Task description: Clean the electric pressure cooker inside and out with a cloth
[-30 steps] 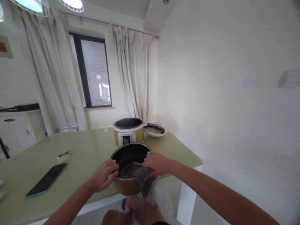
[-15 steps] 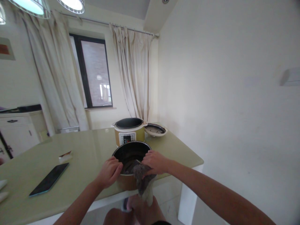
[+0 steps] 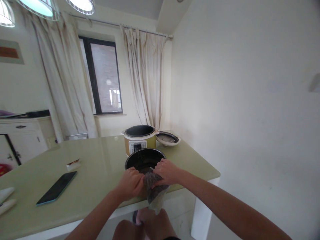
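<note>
Fingers of your right hand [image 3: 167, 171] pinch a crumpled grey, partly translucent bundle [image 3: 154, 196] at the near rim of a round, black-lined pot [image 3: 137, 158], while those of your left hand [image 3: 130, 182] curl closely there, around what I cannot tell, and behind stands a round white-and-gold cooker [image 3: 151, 142], its dark hollow open.

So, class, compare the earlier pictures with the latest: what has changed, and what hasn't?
The left hand moved rightward from the left rim of the pot to its near side, close to the grey bundle; whether it touches the bundle is unclear. The right hand still grips the bundle. The cooker, lid and phone stay put.
</note>
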